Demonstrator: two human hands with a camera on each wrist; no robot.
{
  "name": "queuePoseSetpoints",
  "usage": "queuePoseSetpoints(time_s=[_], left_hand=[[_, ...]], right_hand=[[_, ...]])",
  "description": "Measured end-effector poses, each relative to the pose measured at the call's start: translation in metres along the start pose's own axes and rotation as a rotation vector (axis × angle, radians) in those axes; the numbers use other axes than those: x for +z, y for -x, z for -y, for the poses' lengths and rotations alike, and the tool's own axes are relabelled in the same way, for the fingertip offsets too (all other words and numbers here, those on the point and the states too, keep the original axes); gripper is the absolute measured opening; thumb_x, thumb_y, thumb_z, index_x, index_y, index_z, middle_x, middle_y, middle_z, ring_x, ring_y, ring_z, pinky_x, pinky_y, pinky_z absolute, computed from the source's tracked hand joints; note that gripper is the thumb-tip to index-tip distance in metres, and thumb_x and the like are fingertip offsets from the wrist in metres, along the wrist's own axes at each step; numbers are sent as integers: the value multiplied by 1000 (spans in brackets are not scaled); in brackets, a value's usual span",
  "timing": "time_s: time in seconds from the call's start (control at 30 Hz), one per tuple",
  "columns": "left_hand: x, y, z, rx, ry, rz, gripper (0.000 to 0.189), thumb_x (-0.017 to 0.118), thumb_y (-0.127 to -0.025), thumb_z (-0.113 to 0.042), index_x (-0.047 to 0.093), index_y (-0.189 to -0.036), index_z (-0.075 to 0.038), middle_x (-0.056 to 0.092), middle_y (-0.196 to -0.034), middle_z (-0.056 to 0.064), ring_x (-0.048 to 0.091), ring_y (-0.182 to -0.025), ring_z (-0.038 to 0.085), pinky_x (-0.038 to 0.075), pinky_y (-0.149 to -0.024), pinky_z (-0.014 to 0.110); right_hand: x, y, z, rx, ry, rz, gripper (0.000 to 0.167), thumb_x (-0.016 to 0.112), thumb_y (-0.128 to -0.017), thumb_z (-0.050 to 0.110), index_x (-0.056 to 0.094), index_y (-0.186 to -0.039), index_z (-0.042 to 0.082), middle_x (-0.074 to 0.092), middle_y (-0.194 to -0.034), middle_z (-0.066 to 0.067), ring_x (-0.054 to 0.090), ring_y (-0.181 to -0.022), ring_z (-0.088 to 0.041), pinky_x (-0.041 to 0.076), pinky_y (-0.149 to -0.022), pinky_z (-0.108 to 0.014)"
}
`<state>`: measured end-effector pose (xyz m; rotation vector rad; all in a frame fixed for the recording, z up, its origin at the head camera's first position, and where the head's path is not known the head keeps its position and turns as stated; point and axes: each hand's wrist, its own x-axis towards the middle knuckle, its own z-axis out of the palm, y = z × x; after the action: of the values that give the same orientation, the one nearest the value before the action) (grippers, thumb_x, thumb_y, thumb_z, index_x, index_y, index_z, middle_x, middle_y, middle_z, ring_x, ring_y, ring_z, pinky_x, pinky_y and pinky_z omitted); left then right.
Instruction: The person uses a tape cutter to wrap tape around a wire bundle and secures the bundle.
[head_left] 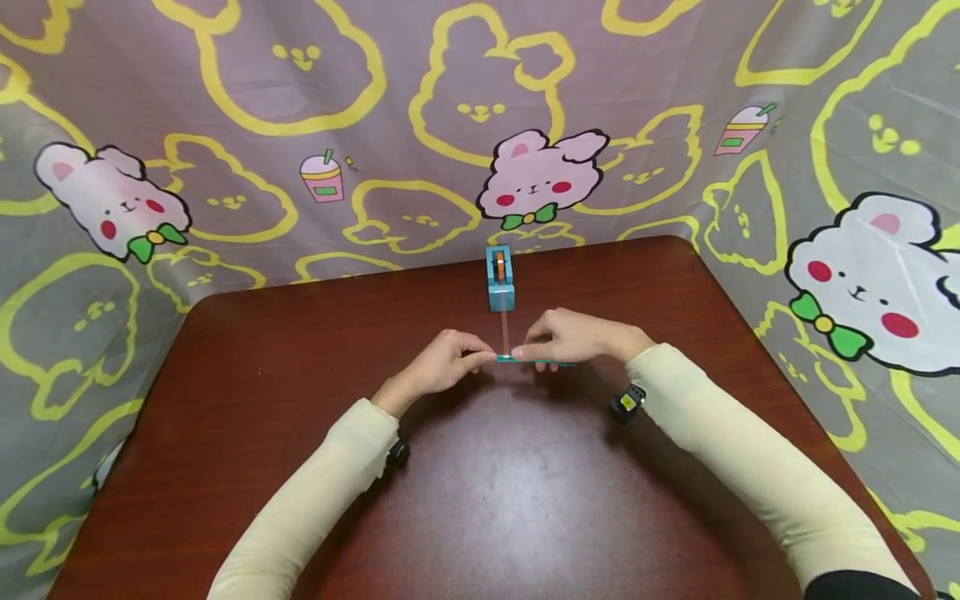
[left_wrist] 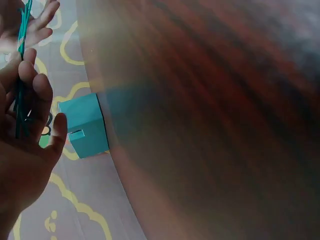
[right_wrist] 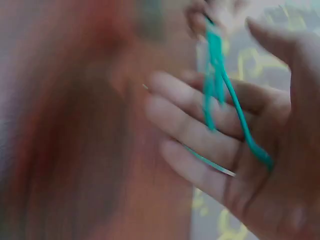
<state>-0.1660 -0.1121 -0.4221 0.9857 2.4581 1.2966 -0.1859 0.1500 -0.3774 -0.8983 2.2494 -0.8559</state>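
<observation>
On my feed, the left hand [head_left: 442, 364] pinched the bundle of green cords [right_wrist: 215, 47] above the table [head_left: 225, 400], inward of its far edge. The right hand [head_left: 573, 333] had its fingers spread nearly straight, its thumb beside the tape strip [head_left: 505, 332]. I saw that strip run to the blue dispenser [head_left: 502, 297], standing near the middle of the far edge.

Left forearm [head_left: 315, 500]: I reach it forward and inward from the lower left.
Left hand [head_left: 442, 365]: I pinch with thumb and curled fingers [left_wrist: 43, 90], my little finger [left_wrist: 59, 126] standing apart.
Right forearm [head_left: 742, 450]: I angle it forward and inward.
Right hand [head_left: 573, 335]: near my left, fingers nearly straight, thumb [right_wrist: 275, 42] apart.
</observation>
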Motion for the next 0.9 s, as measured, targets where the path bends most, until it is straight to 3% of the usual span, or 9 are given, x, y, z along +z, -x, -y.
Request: queuePoseSetpoints(time_s=[0.13, 0.23, 0.4, 0.57, 0.73, 0.9], left_hand=[[0, 2, 2, 77, -55, -43, 17, 67, -98, -12, 78, -97, 1, 71, -80, 14, 58, -64, 12, 48, -58, 26], [0, 4, 1, 128, -97, -72, 15, 68, -97, -11, 79, -97, -1, 69, -76, 12, 55, -61, 9, 47, -56, 26], [-1, 5, 0, 225, -217, -126, 11, 71, -95, -12, 80, -96, -6, 68, -72, 6, 51, -59, 7, 45, -66, 29], [1, 5, 1, 294, -342, -176, 9, 74, -93, -12, 81, -93, -7, 70, -76, -2, 57, -66, 6, 44, -81, 36], [1, 5, 1, 329, -408, -191, 8, 74, -93, -12, 80, -93, -8, 68, -77, -5, 58, -69, 8, 45, -80, 36], [1, 6, 1, 336, -436, -185, 10, 72, -95, -15, 80, -95, -10, 68, -78, -5, 58, -71, 8, 44, -81, 35]], right_hand=[[-12, -14, -22, 156, -463, 151, 74, 36, -104, 60, 68, -118, -5, 73, -103, -22, 71, -90, -35, 55, -85, -47], [-10, -24, -40, 217, -717, 268, 87, 25, -103, 65, 63, -124, -11, 71, -106, -24, 70, -92, -34, 56, -82, -46], [1, -30, -62, 114, -984, 454, 88, 16, -106, 60, 61, -122, -14, 74, -93, -16, 71, -78, -24, 57, -64, -34], [11, -27, -73, -8, -1113, 554, 68, 20, -111, 43, 67, -113, -5, 74, -86, -11, 72, -70, -18, 55, -56, -26], [13, -25, -73, -25, -1080, 515, 49, 37, -110, 33, 69, -110, -4, 74, -80, -10, 72, -68, -16, 55, -54, -24], [11, -24, -68, -34, -1000, 470, 43, 39, -111, 25, 69, -111, -6, 71, -76, -9, 71, -65, -15, 55, -52, -24]])
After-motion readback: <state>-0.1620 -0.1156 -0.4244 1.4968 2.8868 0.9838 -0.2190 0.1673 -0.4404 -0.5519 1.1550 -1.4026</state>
